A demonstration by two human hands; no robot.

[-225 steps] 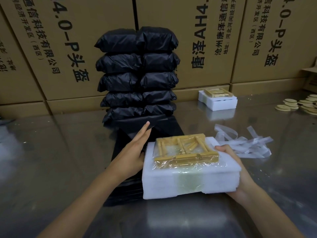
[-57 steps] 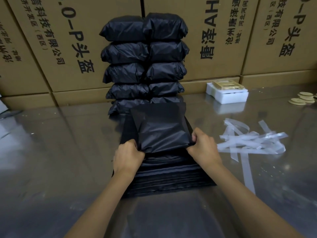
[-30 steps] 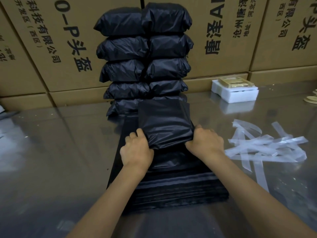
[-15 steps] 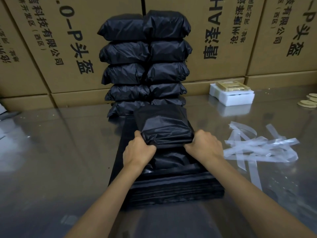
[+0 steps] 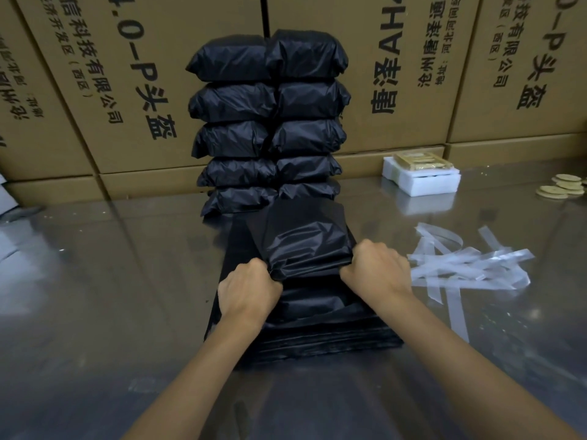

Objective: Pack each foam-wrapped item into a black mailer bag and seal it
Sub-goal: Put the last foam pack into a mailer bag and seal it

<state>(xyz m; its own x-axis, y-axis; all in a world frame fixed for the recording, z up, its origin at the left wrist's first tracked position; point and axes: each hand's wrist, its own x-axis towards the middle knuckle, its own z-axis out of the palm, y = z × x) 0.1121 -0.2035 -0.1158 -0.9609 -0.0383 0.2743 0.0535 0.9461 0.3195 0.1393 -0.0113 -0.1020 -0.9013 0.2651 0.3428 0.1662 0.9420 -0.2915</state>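
1. While the filled mailer bag [image 5: 309,246] sits on the stack of flat empty bags [image 5: 317,331] at the middle of the bench [image 5: 104,281], both hands work its near end — the left hand [image 5: 249,289] grips the left corner with curled fingers, and the right hand [image 5: 374,265] grips the right corner the same way.
2. To my eye the step in hand is closing the mouth: the loose flap should be drawn taut and even across both corners, folded flat against the bulge, then pressed along its whole width so no wrinkle breaks the seal.
3. Pulling both corners equally matters; an uneven tug would likely skew the flap or drag the top empty bag along with it.
4. The foam-wrapped item inside cannot be seen — only the bag's swollen shape suggests it is in there.
5. Counted: ten sealed parcels [image 5: 270,122] stand behind, in two columns of five against the cardboard cartons [image 5: 127,74].
6. One foam-wrapped item [image 5: 419,176] waits unpacked at the far right of the bench, well apart from the hands.
7. A tangle of clear peeled strips [image 5: 470,268] lies just right of the right hand; too overlapped to count.
8. Several pale round discs [image 5: 562,188] lie at the right edge, partly cut off.
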